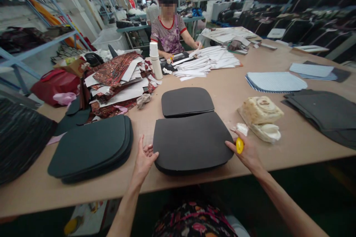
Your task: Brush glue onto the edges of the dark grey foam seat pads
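A stack of dark grey rounded foam pieces point(191, 140) lies at the near edge of the brown table point(228, 92). My left hand point(144, 157) rests open at the stack's left corner, fingers against its edge. My right hand point(244, 148) touches the stack's right edge and grips a small yellow object point(239, 145). A smaller dark piece point(187, 100) lies just behind the stack.
A thicker pile of the same dark pieces point(91, 148) lies to the left. A glue-stained pad point(260, 113) sits to the right, dark sheets point(322, 113) and striped pieces point(275, 81) beyond. Patterned fabric scraps point(116, 77) and white strips point(208, 63) lie farther back, where a seated person point(169, 31) works.
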### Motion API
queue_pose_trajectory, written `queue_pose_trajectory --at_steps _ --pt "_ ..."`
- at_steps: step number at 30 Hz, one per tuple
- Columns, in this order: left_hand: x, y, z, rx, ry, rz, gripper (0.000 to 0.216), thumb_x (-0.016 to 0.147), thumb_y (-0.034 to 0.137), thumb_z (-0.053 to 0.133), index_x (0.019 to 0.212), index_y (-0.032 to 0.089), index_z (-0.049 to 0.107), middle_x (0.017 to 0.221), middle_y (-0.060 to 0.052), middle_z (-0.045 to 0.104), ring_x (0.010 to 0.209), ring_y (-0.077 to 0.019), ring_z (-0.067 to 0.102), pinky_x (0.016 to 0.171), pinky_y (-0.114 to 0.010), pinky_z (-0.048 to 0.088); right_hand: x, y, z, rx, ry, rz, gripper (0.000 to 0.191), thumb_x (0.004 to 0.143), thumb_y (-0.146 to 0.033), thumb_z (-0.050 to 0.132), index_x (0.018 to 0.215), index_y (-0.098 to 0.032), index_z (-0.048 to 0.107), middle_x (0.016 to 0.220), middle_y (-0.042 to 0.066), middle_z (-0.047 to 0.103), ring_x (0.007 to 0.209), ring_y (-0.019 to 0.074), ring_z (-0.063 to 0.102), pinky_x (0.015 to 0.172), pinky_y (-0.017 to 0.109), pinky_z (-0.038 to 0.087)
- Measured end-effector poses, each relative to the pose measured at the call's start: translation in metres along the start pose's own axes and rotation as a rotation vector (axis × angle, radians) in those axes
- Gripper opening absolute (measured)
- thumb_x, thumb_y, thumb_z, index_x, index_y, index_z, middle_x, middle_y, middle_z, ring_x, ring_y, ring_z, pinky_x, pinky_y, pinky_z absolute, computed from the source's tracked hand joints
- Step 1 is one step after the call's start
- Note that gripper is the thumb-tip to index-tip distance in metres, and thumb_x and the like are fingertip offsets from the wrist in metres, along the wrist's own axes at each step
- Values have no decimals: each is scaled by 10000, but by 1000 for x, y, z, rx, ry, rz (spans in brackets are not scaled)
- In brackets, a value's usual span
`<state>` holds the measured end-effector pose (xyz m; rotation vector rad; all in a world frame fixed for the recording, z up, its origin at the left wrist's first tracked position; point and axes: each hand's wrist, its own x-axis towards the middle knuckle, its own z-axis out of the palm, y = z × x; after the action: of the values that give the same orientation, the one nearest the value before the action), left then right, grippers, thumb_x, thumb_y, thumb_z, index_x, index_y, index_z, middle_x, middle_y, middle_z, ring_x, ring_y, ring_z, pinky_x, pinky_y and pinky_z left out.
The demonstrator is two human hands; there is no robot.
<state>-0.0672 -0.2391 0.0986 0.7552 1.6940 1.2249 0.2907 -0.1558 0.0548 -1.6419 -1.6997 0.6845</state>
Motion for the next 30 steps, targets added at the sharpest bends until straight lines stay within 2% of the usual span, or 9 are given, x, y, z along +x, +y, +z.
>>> queue_pose_trajectory --at_steps 6,9,11,15,23,26,30 --pt "-5 -21 -7 22 32 4 1054 592 269 725 1433 237 90 1015 -55 554 998 -185 580 979 -399 415 -6 14 11 -3 -73 -7 600 755 -500 566 1248 -164 498 616 -36 499 541 166 489 550 303 431" --pt "-3 -34 -8 6 54 10 1084 558 269 733 1429 221 90 957 -40 553 939 -187 593 942 -401 442 -7 19 16 -15 -85 -12 588 752 -478 575 1246 -166 502 811 41 620 669 204 577 640 340 470" --pt "0 -41 -8 3 70 17 1094 537 260 736 1424 217 98 929 -31 548 912 -189 593 912 -395 460 -8 23 20 -23 -80 -20 568 752 -458 581 1239 -175 508 956 85 644 784 236 609 713 370 480" --pt "4 -49 -5 15 75 31 1093 524 249 739 1418 216 112 897 -20 543 891 -193 590 871 -380 480 -6 27 26 -33 -91 -28 539 757 -410 580 1241 -183 508 1036 108 649 868 259 624 757 389 486" --pt "10 -52 -5 27 59 37 1110 524 253 701 1432 141 73 859 -7 520 872 -183 584 859 -351 485 -5 23 28 -47 -110 -63 491 758 -360 584 1220 -205 527 1076 103 649 904 271 625 780 399 485" --pt "10 -52 -6 31 50 38 1101 522 244 699 1431 157 82 838 7 525 833 -174 594 828 -342 496 -5 20 27 -61 -133 -60 504 757 -353 582 1234 -203 520 1091 105 645 861 262 630 745 385 488" --pt "12 -55 -8 55 57 54 1084 531 234 712 1428 167 107 858 -8 549 864 -182 592 823 -340 495 -6 17 26 -90 -160 -38 522 762 -365 569 1248 -182 514 990 102 665 797 251 632 686 355 483"
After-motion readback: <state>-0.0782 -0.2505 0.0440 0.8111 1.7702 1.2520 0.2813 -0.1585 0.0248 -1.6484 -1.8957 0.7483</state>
